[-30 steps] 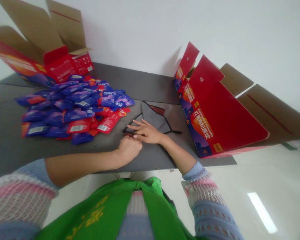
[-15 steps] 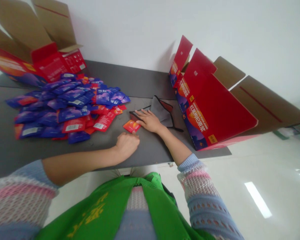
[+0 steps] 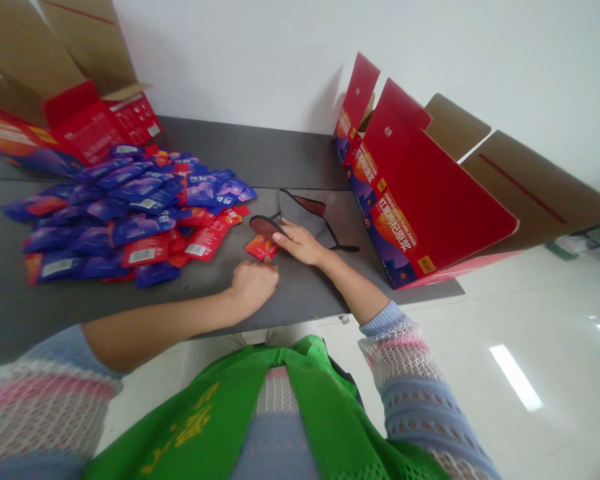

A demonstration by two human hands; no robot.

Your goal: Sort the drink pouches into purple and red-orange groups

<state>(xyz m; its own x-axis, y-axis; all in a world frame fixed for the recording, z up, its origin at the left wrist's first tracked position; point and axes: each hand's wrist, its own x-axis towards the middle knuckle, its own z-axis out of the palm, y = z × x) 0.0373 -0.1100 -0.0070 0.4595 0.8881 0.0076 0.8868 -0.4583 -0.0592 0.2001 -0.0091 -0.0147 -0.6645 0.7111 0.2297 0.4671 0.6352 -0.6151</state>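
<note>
My left hand (image 3: pixel 254 287) is curled into a fist near the table's front edge. Its thumb side pinches the lower edge of a small red and orange packet (image 3: pixel 261 247). Just beyond it, my right hand (image 3: pixel 303 243) grips the near flap of a grey mesh pouch (image 3: pixel 313 223) with black trim. The thumb lies over the flap's reddish-brown panel, and the fingers beneath are partly hidden. The rest of the pouch lies spread on the table, its far flap raised.
A heap of blue and red packets (image 3: pixel 130 213) covers the left of the grey table (image 3: pixel 220 150). Behind it stands an open red carton (image 3: pixel 80 123). More open red cartons (image 3: pixel 430 200) line the right side, flaps up, against a white wall (image 3: pixel 240 60).
My right hand has gone from lying flat on the pouch to gripping its near flap, which is lifted and turned up. My left hand stays by the packet. The view has shifted slightly.
</note>
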